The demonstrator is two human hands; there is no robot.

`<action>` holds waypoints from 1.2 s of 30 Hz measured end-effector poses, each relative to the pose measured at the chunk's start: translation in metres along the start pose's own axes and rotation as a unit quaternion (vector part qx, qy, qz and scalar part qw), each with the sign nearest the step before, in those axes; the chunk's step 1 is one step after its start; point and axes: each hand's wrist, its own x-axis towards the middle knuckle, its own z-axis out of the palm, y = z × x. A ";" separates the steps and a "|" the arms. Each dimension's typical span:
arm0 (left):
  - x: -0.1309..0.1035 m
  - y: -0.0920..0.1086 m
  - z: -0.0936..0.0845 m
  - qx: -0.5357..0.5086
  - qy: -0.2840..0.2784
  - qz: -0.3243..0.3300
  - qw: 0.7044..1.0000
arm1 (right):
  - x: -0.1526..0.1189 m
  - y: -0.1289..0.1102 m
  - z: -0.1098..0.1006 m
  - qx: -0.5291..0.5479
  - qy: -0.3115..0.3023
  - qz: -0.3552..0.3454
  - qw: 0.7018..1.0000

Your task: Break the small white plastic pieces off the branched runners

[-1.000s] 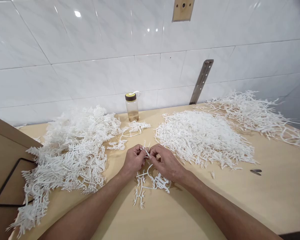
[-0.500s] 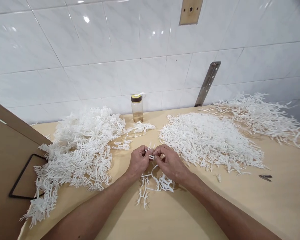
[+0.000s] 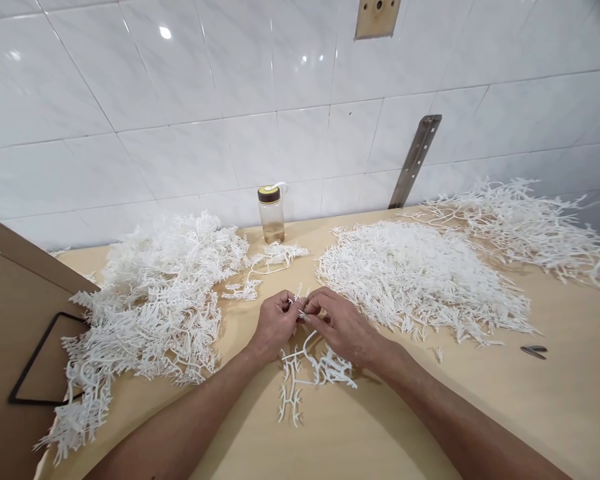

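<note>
In the middle of the table, both hands meet over a white branched plastic piece [image 3: 294,377], whose forked arms hang below the fingers. My left hand [image 3: 277,327] is closed, pinching a part of it with small white tips poking up above the fingers. Thumb and forefinger of my right hand [image 3: 340,328] pinch at the same spot, close against the left fingertips. What exactly lies between the fingertips is mostly hidden. To the right of the hands spreads a heap of short white branched pieces [image 3: 420,280].
A larger tangled white heap [image 3: 165,300] covers the left side, beside a brown panel [image 3: 20,347] with a black metal loop [image 3: 35,360]. Loose white pieces [image 3: 275,257] lie near a bottle [image 3: 271,217]. Long white branches [image 3: 535,227] fill the back right; small dark tweezers-like snips [image 3: 534,351] lie at right.
The view has shifted slightly. My right fingers have closed in nearer to the left fingertips, and the hanging branched piece has swung a little to the right.
</note>
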 end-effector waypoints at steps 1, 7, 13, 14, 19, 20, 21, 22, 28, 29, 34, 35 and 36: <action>0.000 0.001 -0.001 -0.004 -0.007 -0.004 1.000 | 0.000 0.000 -0.001 0.002 -0.002 0.002 1.000; 0.000 0.002 -0.002 0.003 -0.029 -0.012 1.000 | 0.000 0.000 -0.002 -0.026 -0.031 0.005 0.999; 0.007 0.002 -0.002 0.014 0.039 -0.027 0.999 | -0.004 -0.008 0.003 -0.058 -0.035 -0.028 0.997; 0.009 0.002 -0.003 0.010 0.055 -0.042 0.998 | -0.004 -0.009 0.004 -0.055 -0.036 -0.036 0.997; 0.009 0.000 -0.007 -0.026 0.052 -0.030 0.998 | 0.000 -0.003 0.001 -0.054 0.099 0.060 0.992; 0.008 -0.002 -0.006 -0.040 0.049 -0.023 0.998 | 0.002 0.000 -0.002 -0.064 0.128 0.088 0.986; 0.008 -0.003 -0.006 -0.051 0.046 -0.019 0.997 | 0.003 0.004 -0.005 -0.080 0.155 0.105 0.979; 0.008 -0.004 -0.006 -0.058 0.042 -0.017 0.997 | 0.004 0.007 -0.008 -0.103 0.181 0.109 0.972; 0.007 -0.003 -0.004 -0.034 0.033 -0.016 0.999 | 0.002 0.001 -0.008 -0.127 0.173 -0.016 0.976; 0.007 -0.003 -0.004 -0.028 0.034 -0.012 0.999 | 0.002 -0.003 -0.006 -0.119 0.140 -0.031 0.982; 0.006 -0.001 -0.005 -0.005 0.024 0.009 1.000 | 0.001 -0.010 0.006 -0.158 0.056 -0.033 0.985; 0.006 -0.001 -0.005 -0.001 0.019 0.007 1.000 | 0.001 -0.009 0.007 -0.166 0.056 -0.032 0.984; 0.006 -0.002 -0.005 0.002 0.016 0.006 1.000 | 0.001 -0.008 0.007 -0.173 0.059 -0.033 0.983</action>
